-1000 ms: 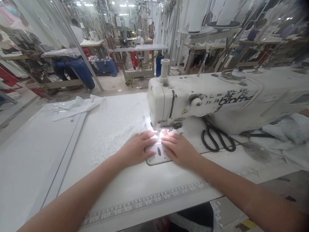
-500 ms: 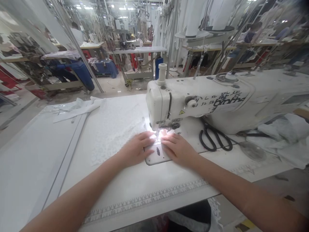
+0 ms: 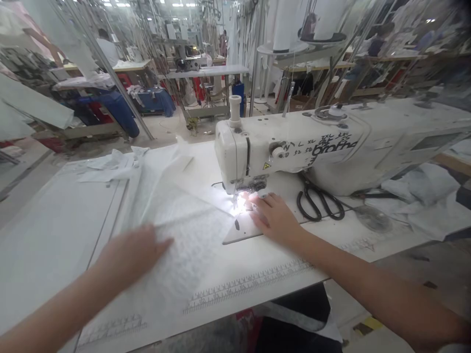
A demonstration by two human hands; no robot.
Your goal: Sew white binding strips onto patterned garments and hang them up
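A white sewing machine (image 3: 265,147) stands on the table, its lamp glaring over the needle area. My right hand (image 3: 277,218) rests just right of the needle, fingers stretched toward the presser foot and thumb apart; the glare hides what the fingertips touch. White textured fabric (image 3: 198,235) spreads left of the machine, one corner reaching the needle and its far part raised in a fold. Over the fabric's left part is my left hand (image 3: 132,250), smeared by motion, its thumb pointing right. Whether it grips the fabric cannot be made out.
Black-handled scissors (image 3: 320,198) lie under the machine arm. Crumpled pale fabric (image 3: 423,201) sits to the right, and scraps (image 3: 110,164) lie at the far left. A printed ruler (image 3: 250,287) runs along the front edge. Thread cones (image 3: 281,27) stand behind; other people work beyond.
My left hand has moved left and toward me, away from the needle. The white fabric has swung toward me and lifted into a fold. My right hand stays beside the needle.
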